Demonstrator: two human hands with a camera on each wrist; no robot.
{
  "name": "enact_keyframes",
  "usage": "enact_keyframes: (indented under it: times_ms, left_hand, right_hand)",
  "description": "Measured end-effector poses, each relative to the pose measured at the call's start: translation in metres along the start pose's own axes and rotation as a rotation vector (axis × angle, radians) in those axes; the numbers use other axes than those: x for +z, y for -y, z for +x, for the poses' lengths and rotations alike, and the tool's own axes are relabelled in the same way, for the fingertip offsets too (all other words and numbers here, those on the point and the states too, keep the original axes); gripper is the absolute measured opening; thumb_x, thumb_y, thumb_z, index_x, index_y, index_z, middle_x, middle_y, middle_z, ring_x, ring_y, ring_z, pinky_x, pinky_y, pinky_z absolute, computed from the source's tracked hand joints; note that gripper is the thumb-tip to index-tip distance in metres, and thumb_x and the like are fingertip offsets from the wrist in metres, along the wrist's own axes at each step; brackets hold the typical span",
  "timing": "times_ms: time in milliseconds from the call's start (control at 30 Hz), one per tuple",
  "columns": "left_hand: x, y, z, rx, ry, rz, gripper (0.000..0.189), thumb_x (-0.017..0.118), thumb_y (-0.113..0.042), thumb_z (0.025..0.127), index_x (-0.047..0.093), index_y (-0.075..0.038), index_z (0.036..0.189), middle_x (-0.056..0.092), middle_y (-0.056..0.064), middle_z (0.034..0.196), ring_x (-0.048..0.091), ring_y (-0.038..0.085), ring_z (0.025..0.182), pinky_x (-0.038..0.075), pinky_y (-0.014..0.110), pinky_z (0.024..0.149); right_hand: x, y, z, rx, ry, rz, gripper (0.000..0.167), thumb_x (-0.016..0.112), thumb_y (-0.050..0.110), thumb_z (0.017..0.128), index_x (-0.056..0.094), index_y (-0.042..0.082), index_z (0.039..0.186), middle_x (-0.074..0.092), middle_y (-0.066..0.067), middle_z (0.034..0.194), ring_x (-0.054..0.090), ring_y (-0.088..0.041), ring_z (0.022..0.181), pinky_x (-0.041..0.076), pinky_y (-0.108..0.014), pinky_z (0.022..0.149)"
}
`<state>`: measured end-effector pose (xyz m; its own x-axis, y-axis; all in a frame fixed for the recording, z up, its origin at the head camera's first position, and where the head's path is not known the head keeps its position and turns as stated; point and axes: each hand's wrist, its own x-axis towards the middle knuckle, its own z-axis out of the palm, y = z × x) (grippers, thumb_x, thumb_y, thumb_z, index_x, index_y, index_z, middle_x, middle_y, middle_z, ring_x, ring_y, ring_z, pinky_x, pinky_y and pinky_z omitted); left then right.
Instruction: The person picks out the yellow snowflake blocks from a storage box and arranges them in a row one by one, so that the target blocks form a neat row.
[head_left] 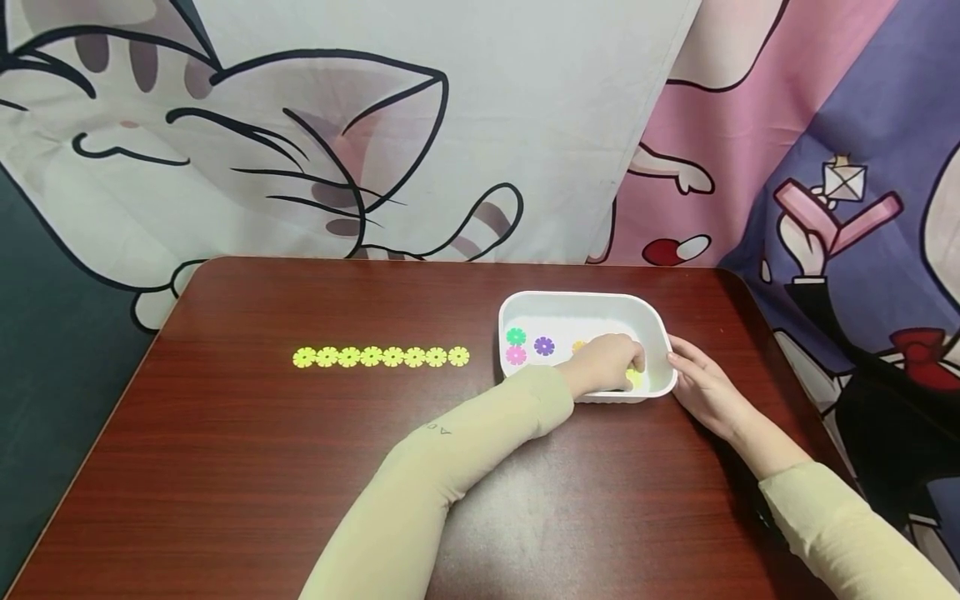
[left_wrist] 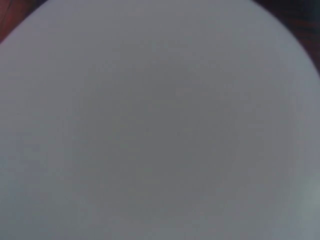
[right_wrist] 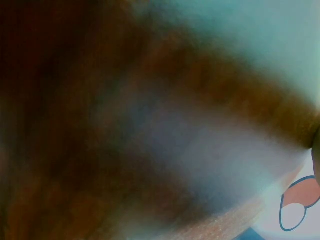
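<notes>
A white plastic tray stands toward the back right of the table. Reaching into its right part, my left hand has curled fingers, and its thumb and fingertips pinch a yellow flower-shaped piece, partly hidden by them. My right hand holds the tray's right end by the rim. Inside the tray lie a green flower piece, a pink flower piece, a purple flower piece and an orange-yellow flower piece half covered by the left hand. Both wrist views are too blurred to show the fingers clearly.
Left of the tray, a straight row of several yellow flower pieces lies on the brown wooden table. A cartoon-printed cloth hangs behind the table's back edge and down its right side.
</notes>
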<state>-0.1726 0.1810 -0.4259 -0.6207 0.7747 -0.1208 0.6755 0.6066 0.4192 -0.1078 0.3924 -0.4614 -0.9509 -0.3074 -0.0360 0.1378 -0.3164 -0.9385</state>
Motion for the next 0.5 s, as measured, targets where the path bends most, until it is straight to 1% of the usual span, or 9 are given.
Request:
enact_keyframes:
  times_ms: [100, 200, 333, 500]
  left_hand:
    - [-0.0011, -0.0001, -0.0007, -0.009, -0.014, -0.022, 0.03, 0.084, -0.021, 0.093, 0.075, -0.017, 0.121, 0.074, -0.007, 0.116, 0.065, 0.006, 0.106, 0.05, 0.017, 0.097]
    - [-0.0014, 0.0003, -0.001, -0.021, -0.027, -0.039, 0.027, 0.084, -0.019, 0.091, 0.075, -0.017, 0.117, 0.074, -0.007, 0.11, 0.063, 0.005, 0.1, 0.049, 0.016, 0.093]
    - [-0.0018, 0.0009, -0.0013, -0.023, -0.045, -0.07, 0.02, 0.081, -0.016, 0.092, 0.077, -0.018, 0.111, 0.073, -0.007, 0.102, 0.059, 0.005, 0.092, 0.048, 0.016, 0.086]
    - [-0.0047, 0.0016, -0.0034, -0.036, -0.083, -0.133, 0.012, 0.079, -0.016, 0.093, 0.081, -0.019, 0.105, 0.075, -0.009, 0.096, 0.059, 0.002, 0.088, 0.045, 0.013, 0.08]
  right_hand:
    - [0.001, 0.0004, 0.0, 0.0, -0.005, 0.015, 0.039, 0.034, 0.002, 0.114, 0.059, 0.017, 0.141, 0.068, 0.006, 0.135, 0.064, -0.003, 0.123, 0.05, -0.016, 0.103]
    - [0.0021, 0.0009, -0.0002, 0.002, -0.003, 0.023, 0.039, 0.034, 0.002, 0.113, 0.059, 0.017, 0.141, 0.068, 0.006, 0.135, 0.064, -0.003, 0.123, 0.051, -0.017, 0.103]
    - [0.0029, 0.0013, -0.0004, 0.001, 0.001, 0.019, 0.039, 0.034, 0.002, 0.113, 0.058, 0.016, 0.141, 0.068, 0.006, 0.135, 0.064, -0.003, 0.123, 0.05, -0.016, 0.103]
    - [0.0018, 0.0009, -0.0004, -0.001, 0.0, 0.01, 0.04, 0.033, 0.002, 0.114, 0.059, 0.017, 0.14, 0.069, 0.007, 0.134, 0.064, -0.001, 0.123, 0.05, -0.015, 0.103]
